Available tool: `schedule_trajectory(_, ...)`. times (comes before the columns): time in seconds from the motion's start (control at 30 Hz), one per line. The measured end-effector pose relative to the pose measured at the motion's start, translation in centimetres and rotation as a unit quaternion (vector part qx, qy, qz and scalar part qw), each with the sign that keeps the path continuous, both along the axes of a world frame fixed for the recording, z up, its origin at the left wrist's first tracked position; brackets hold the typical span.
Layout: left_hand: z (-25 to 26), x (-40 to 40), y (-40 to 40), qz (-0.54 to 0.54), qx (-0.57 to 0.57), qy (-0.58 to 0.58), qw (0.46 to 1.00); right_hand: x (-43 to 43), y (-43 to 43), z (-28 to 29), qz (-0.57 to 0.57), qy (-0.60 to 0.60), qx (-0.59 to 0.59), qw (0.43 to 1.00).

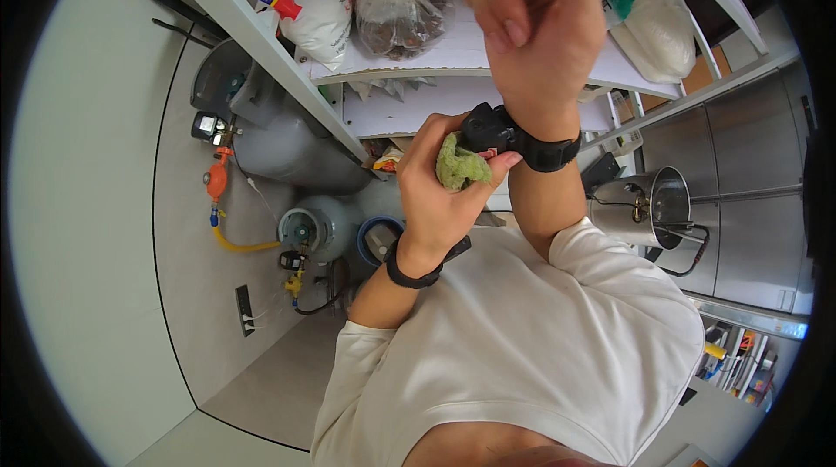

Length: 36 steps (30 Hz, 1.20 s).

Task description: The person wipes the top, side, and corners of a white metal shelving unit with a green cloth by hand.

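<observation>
My left hand [431,186] is closed around a crumpled green cloth [460,163]. Its thumb lies by the strap of a black wrist-worn device [490,128] on my right wrist, and the cloth is right beside that device. My right hand [539,16] is raised in front of the upper shelf, its fingers curled inward. The top edge of the view cuts it off, so whether the fingers hold anything cannot be seen. Another black wristband [408,271] circles my left wrist.
White shelving [411,107] holds a printed white bag [320,9], a clear bag of dark pieces [405,16] and a bag of white contents [653,29]. Gas cylinders [294,140] with an orange regulator [217,179] stand left. A steel pot [653,205] is at right, before metal cabinet doors [751,140].
</observation>
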<state>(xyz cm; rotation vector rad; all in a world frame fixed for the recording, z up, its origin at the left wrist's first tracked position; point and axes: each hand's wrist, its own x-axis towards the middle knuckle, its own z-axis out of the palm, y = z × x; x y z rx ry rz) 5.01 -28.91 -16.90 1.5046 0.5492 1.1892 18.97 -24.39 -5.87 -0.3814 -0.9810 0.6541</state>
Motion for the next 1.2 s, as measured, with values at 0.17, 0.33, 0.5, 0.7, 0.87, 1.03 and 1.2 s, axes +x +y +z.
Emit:
schedule_trajectory(0.17, -0.9, -0.3, 0.0, 0.028, -0.050, 0.024, 0.998, -0.5, 1.2, -0.8, -0.100, -0.057, -0.060, 0.992)
schedule_trajectory(0.33, -0.6, 0.0, 0.0, 0.032, -0.087, -0.010, 0.996, 0.3, 2.2, -1.9, -0.206, -0.144, -0.021, 0.968)
schedule_trajectory(0.5, -1.1, 0.0, 0.3, 0.033, -0.100, -0.012, 0.994, -0.7, 2.9, -2.1, -0.278, -0.214, 0.008, 0.936)
schedule_trajectory(0.7, -2.2, 0.1, 1.1, 0.017, -0.105, -0.019, 0.994, -0.3, 3.5, -2.4, -0.323, -0.271, -0.015, 0.907)
schedule_trajectory(0.87, -3.4, -0.4, 1.3, 0.008, -0.076, -0.007, 0.997, -1.3, 3.1, -2.1, -0.163, -0.170, -0.108, 0.966)
schedule_trajectory(1.03, -1.5, -1.4, 1.6, -0.076, -0.098, 0.044, 0.991, 0.3, 0.0, -1.4, -0.067, -0.093, -0.070, 0.991)
schedule_trajectory(1.2, -3.9, -3.1, 4.3, -0.062, -0.070, -0.027, 0.995, 6.2, -4.9, 0.6, -0.188, -0.207, 0.209, 0.937)
